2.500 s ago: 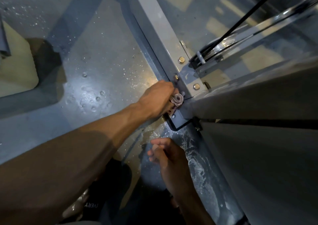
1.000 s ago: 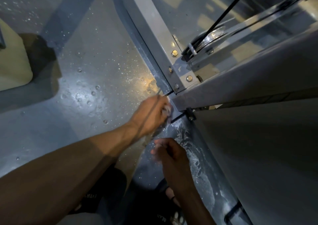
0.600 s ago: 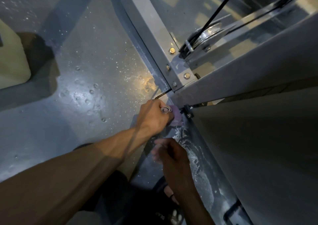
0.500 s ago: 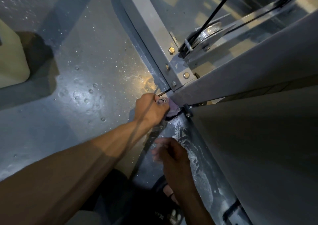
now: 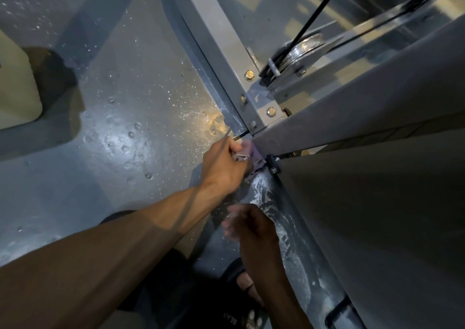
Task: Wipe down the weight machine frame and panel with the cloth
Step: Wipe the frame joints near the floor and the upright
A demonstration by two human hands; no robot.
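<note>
My left hand [image 5: 224, 167] grips a bunched purple cloth [image 5: 253, 156] and presses it against the grey weight machine frame [image 5: 221, 41] where its floor rail meets the upright. The large grey panel [image 5: 364, 215] fills the right side. Below the cloth, the base rail [image 5: 284, 230] shows white dusty smears. My right hand [image 5: 251, 230] hovers beside that rail with fingers loosely curled, holding nothing.
A pulley with a black cable [image 5: 302, 51] sits behind the bolted joint [image 5: 270, 112]. The blue-grey floor [image 5: 113, 127] is speckled and dimpled. A pale pad or base [image 5: 15, 84] lies at the left. My sandalled foot [image 5: 246, 286] is below.
My left hand with the cloth slid down from the bolted joint to the base of the upright and rubs there in small strokes. The right hand stayed in place.
</note>
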